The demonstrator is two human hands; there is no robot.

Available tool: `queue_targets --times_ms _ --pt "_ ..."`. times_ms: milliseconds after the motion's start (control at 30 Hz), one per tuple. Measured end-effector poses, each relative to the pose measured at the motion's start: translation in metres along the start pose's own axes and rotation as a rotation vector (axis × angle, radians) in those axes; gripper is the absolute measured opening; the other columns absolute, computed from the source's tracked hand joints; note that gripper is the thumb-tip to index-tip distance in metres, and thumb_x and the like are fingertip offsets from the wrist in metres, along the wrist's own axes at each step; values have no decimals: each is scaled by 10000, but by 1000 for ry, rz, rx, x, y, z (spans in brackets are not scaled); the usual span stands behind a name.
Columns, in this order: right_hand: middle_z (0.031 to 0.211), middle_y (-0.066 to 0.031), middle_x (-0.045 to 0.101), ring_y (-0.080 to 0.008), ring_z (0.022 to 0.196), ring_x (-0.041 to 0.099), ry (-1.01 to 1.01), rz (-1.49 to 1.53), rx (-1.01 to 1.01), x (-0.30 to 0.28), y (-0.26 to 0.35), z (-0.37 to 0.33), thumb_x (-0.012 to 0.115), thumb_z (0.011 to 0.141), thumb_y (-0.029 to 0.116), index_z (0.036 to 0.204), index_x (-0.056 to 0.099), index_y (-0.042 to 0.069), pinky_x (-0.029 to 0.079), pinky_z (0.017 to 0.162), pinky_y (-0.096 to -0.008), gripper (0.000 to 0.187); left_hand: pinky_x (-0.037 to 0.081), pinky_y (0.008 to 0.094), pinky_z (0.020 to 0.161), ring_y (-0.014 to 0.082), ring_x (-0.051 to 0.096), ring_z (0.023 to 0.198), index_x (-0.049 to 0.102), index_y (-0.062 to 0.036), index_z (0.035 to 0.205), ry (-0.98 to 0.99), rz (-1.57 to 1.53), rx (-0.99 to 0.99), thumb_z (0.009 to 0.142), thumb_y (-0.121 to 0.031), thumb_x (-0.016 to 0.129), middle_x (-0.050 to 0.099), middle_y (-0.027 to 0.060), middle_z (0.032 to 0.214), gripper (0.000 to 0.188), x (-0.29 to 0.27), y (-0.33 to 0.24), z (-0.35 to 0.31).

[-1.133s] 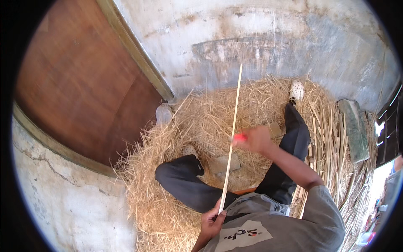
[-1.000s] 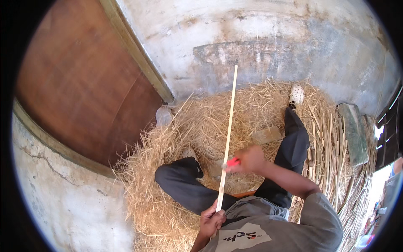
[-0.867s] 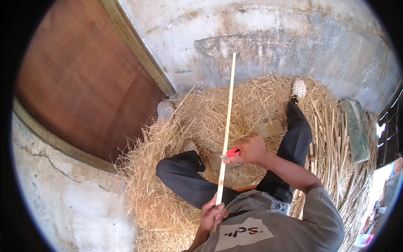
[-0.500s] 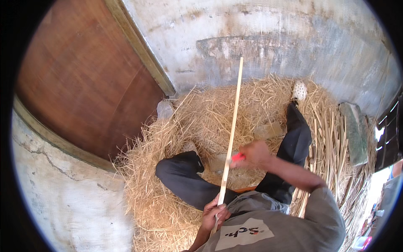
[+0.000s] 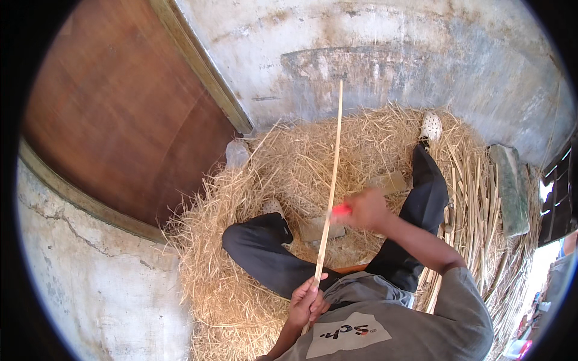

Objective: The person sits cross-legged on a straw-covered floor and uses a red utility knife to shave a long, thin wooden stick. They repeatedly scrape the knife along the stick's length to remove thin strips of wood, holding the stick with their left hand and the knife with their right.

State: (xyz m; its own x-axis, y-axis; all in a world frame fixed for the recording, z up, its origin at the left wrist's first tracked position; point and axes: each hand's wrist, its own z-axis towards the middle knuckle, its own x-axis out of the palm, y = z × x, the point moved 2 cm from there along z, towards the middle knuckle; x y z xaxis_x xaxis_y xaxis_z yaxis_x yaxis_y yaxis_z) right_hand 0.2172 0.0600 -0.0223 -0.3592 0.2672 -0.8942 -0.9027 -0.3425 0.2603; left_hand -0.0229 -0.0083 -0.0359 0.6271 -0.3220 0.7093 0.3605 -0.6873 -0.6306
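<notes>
A long, thin, pale bamboo strip (image 5: 336, 159) runs upward from my lap, bowed slightly. My left hand (image 5: 309, 301) is closed around its lower part, close to my shirt. Closed too, my right hand (image 5: 368, 207) grips a red-handled knife (image 5: 341, 210), which meets the strip at about its middle. Motion blurs the knife, and its blade cannot be made out clearly. The lowest end of the strip is partly hidden by my left hand and shirt.
Loose straw-like shavings (image 5: 223, 265) cover the ground around my legs. A bundle of long strips (image 5: 472, 210) lies at the right, beside a greenish stone block (image 5: 510, 191). A stained wall (image 5: 391, 66) stands ahead, a brown door (image 5: 126, 114) at the left. A flat block (image 5: 323, 229) lies between my feet.
The strip now shows a narrower side and bows more, its tip slightly left. My right hand with the knife has shifted a little upward along it. My left thumb has moved along the strip.
</notes>
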Motion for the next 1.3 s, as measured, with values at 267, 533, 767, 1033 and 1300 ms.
queue_targets --times_ms 267,533,767,1033,1300 --pt "483 -67 539 -268 466 597 -217 73 229 -5 -45 27 634 644 753 541 570 122 462 476 -385 642 281 249 458 61 258 364 410 -36 1371 16 -130 -30 1038 -219 363 308 -31 501 383 10 -5 6" --pt "493 -83 544 -282 454 585 -59 64 198 0 -19 16 600 670 769 546 582 112 452 448 -416 669 266 239 450 58 254 361 409 -39 1370 36 -208 -49 1039 -239 361 297 -36 499 389 9 -4 4" --pt "481 -79 548 -277 428 572 -148 17 112 11 -40 21 603 679 764 545 603 137 440 429 -399 642 277 240 456 59 261 368 403 -37 1372 21 -161 -48 1038 -229 370 287 -34 498 387 7 -3 -1" --pt "479 -75 545 -275 436 575 -170 78 83 14 -31 18 605 693 752 565 604 130 442 436 -394 635 296 249 459 65 265 381 387 -14 1369 -4 -59 -36 1036 -193 371 313 -20 499 379 5 -6 -1" --pt "528 -121 577 -310 504 611 -109 77 217 7 -49 29 575 723 749 634 654 98 468 492 -430 661 293 247 460 70 272 381 377 -8 1374 7 -17 -46 1034 -197 384 326 -13 509 389 8 -8 -2"
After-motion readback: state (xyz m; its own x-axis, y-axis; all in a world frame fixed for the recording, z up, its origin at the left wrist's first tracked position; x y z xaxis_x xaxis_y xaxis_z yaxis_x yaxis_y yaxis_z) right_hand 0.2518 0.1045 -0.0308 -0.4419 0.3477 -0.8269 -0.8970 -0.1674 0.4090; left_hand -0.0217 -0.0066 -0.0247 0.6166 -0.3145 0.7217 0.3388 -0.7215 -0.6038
